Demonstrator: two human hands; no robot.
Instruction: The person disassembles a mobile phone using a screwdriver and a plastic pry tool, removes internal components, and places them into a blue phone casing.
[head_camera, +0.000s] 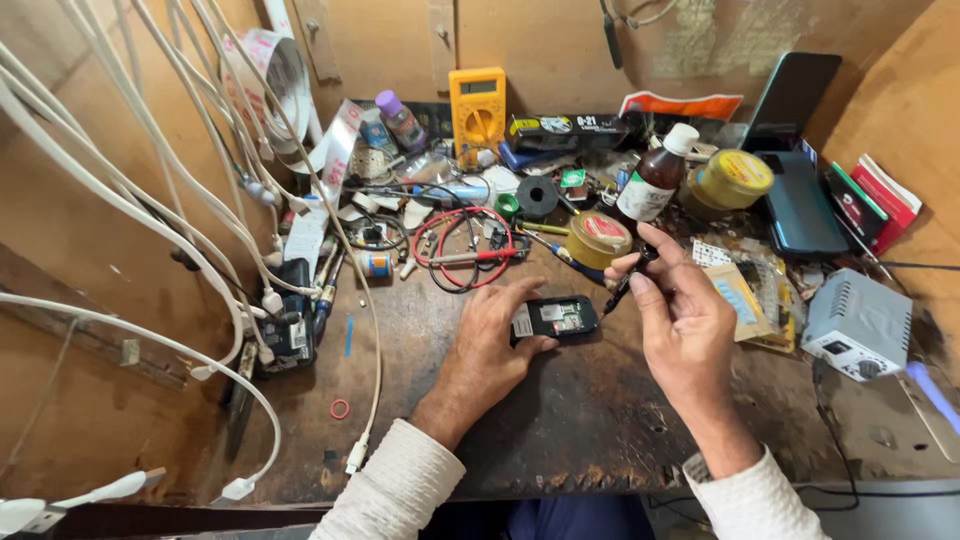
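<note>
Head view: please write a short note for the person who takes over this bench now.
Left hand rests on the small opened phone, pressing it flat on the wooden bench.
Right hand holds a thin dark tool, tip pointing down toward the phone but not touching.
Done: the phone's back is off, insides exposed.
Left: the tool has not yet reached the phone.
Brown bottle and yellow tin stand just behind.
</note>
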